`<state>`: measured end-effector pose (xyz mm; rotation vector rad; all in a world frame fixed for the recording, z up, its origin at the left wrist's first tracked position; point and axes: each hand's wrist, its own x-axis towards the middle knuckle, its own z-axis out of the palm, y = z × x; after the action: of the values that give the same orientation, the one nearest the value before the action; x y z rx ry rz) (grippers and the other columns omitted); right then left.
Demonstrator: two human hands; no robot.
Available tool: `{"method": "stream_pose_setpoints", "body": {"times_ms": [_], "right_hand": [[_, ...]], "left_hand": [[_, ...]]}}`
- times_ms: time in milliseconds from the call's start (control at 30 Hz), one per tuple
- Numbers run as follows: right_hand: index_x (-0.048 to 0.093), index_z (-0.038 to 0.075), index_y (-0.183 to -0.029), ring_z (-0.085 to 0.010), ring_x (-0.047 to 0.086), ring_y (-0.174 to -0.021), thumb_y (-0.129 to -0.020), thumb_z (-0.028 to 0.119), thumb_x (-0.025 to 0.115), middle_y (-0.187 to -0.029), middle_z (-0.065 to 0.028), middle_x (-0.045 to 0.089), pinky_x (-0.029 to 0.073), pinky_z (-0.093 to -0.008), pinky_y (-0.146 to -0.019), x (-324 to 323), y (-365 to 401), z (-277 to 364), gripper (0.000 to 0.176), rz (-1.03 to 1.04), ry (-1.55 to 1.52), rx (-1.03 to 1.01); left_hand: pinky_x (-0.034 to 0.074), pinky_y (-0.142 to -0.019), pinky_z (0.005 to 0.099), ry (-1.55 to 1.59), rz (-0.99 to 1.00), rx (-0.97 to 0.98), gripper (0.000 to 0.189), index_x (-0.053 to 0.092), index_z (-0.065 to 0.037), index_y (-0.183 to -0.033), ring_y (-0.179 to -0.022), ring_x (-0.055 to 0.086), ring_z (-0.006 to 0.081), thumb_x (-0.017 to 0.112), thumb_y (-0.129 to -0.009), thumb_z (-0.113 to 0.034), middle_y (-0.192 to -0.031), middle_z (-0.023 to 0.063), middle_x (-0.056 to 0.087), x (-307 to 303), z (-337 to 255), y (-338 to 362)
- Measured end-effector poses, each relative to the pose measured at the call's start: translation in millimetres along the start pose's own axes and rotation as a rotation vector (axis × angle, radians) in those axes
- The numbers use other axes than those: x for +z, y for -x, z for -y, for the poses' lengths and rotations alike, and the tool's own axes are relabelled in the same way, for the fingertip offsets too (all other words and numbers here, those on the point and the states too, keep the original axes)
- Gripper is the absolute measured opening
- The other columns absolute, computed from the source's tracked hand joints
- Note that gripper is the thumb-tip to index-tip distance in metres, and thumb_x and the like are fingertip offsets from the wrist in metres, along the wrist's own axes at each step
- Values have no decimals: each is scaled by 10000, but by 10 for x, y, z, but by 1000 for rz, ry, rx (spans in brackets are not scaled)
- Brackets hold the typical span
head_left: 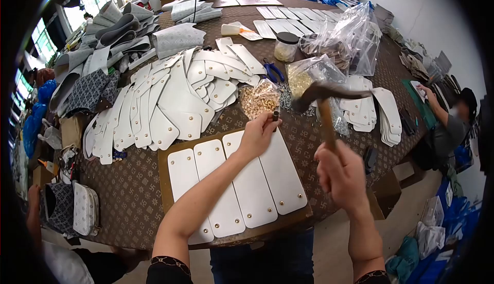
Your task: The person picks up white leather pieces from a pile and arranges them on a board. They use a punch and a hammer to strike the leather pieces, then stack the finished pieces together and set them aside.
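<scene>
My left hand [257, 135] is closed on a short dark setting punch [276, 114], held upright at the far end of a white leather panel [282, 173]. Beside that panel lie more white leather panels [216, 201] with brass studs at their ends, all on a brown board [165, 181]. In my right hand [343, 173] is a hammer [326, 119], its fingers wrapped round the wooden handle. The dark hammer head is raised, to the right of the punch and apart from it. Just beyond my left hand sits a clear bag of gold-coloured studs [259, 100].
Studded white pieces [170, 98] are heaped at the left, with smaller stacks [388, 116] at the right. Blue-handled pliers [274, 72], a black-lidded jar [286, 47] and a large plastic bag [355, 37] stand beyond. A person [458, 124] sits at the right; others are nearby.
</scene>
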<state>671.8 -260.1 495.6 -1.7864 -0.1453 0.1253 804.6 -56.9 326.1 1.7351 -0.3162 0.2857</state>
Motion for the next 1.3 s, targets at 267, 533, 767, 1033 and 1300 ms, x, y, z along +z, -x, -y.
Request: {"method": "stream_pose_setpoints", "body": {"times_ms": [267, 533, 767, 1033, 1300], "right_hand": [[585, -11, -984, -140, 555, -561, -1086, 333, 574, -675, -68, 590, 432, -325, -514, 101, -523, -454, 360, -19, 342, -128], [591, 36, -971, -72, 497, -517, -1096, 351, 563, -631, -6, 526, 411, -265, -480, 278, 255, -567, 339, 40, -30, 149], [579, 31, -1032, -92, 543, -544, -1105, 285, 566, -675, -8, 558, 442, -251, -501, 793, 830, -789, 265, 250, -325, 236], [620, -24, -1048, -133, 712, -872, -1102, 252, 568, -954, -115, 780, 560, -291, -790, 1354, 985, -1077, 286, 518, -127, 55], [628, -5, -1026, -147, 696, -773, -1093, 233, 569, -854, -87, 751, 559, -312, -754, 1399, 1031, -1002, 255, 475, -101, 21]], "left_hand": [[531, -713, 346, -92, 13, -27, 166, 643, 53, -1115, -735, 663, 234, 669, -1008, -72, -881, 189, 728, -20, -8, 50], [540, -810, 273, -36, -20, -89, 171, 646, 37, -1170, -897, 673, 109, 642, -1042, -77, -978, 100, 759, -225, -173, 161], [536, -966, 265, 39, -130, -140, 190, 621, 35, -1245, -1079, 679, 108, 582, -1072, -32, -1141, 75, 737, -1238, -829, 1421], [547, -963, 290, -31, -435, -353, 196, 622, 44, -1250, -1064, 684, 132, 566, -1070, -10, -1156, 100, 738, -1612, -1269, 3197], [547, -934, 272, -2, -392, -285, 200, 629, 46, -1246, -1009, 686, 118, 565, -1062, 5, -1147, 85, 743, -1518, -1169, 3322]]}}
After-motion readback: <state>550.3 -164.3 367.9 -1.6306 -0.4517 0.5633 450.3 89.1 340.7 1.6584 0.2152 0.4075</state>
